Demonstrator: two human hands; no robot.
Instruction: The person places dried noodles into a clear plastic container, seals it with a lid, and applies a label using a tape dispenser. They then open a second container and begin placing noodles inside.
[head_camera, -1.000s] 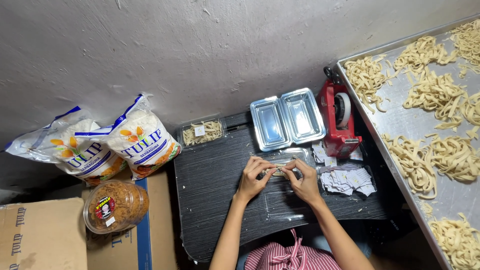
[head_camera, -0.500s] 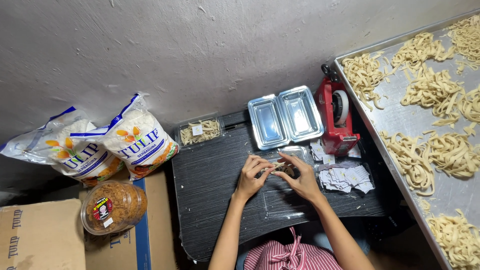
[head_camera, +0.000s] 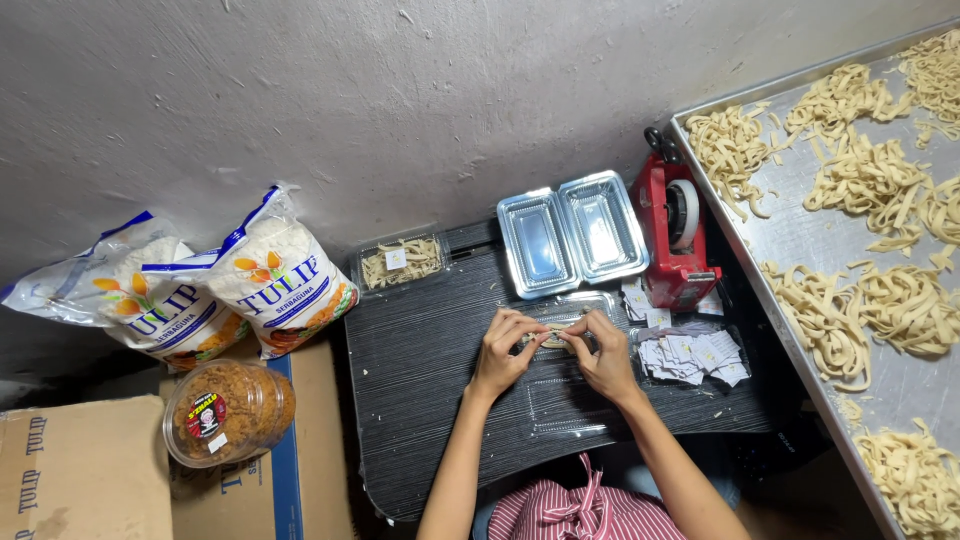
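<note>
Two hands, left hand (head_camera: 503, 350) and right hand (head_camera: 604, 352), pinch a small noodle bundle (head_camera: 553, 338) between their fingertips above the dark counter (head_camera: 420, 370); likely soft and breakable, best held by its ends. Open clear container (head_camera: 572, 232) lies beyond.

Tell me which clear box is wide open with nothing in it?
The hinged clear box beside the red tape dispenser. Both halves lie flat and bare, while the closed box near the flour bags already holds noodles.

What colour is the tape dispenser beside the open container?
Red, with a white roll of tape: the tape dispenser shows clearly in the head view.
</note>
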